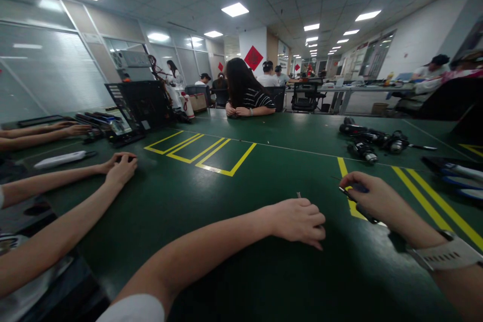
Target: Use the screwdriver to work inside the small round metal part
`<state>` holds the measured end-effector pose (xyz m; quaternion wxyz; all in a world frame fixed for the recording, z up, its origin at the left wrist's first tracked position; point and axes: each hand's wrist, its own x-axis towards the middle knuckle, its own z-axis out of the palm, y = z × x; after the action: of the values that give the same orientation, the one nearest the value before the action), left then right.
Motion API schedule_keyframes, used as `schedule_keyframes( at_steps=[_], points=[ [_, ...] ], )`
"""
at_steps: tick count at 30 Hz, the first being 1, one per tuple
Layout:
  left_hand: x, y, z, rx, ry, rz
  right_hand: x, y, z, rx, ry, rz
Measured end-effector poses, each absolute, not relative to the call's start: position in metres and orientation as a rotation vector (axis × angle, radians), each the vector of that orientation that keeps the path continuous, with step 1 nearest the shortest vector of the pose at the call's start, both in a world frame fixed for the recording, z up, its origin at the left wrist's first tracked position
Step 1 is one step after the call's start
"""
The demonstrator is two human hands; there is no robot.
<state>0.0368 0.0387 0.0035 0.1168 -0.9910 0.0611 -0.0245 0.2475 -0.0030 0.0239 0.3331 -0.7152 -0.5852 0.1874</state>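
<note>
My left hand (300, 221) is above the green table (181, 211), back of the hand up, its fingers curled together. A small thin piece (299, 194) sticks up beyond its knuckles; the rest of it is hidden. To the right, my right hand (372, 196), with a pale watch strap on its wrist, is closed round a small dark tool (356, 188) with a thin metal tip pointing left. The tool's exact kind cannot be made out. Below it lies a yellow tape line (342, 166).
Black cylindrical devices (368, 141) lie at the back right, blue and white items (462, 181) at the right edge. Another person's hands (123, 166) rest at the left near a white device (60, 159). A black computer case (139, 103) stands behind. A person (245, 90) sits across the table.
</note>
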Motion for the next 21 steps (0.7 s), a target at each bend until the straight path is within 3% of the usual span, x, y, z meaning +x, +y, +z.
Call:
schedule_keyframes(
  at_steps=[11, 21],
  points=[
    [0.02, 0.053, 0.001, -3.308, -0.783, -0.43, 0.247, -0.004, 0.026, -1.898, -1.575, 0.512],
    [0.028, 0.027, -0.004, -3.041, -0.444, -0.09, 0.245, -0.004, 0.025, -1.909, -1.552, 0.541]
  ],
)
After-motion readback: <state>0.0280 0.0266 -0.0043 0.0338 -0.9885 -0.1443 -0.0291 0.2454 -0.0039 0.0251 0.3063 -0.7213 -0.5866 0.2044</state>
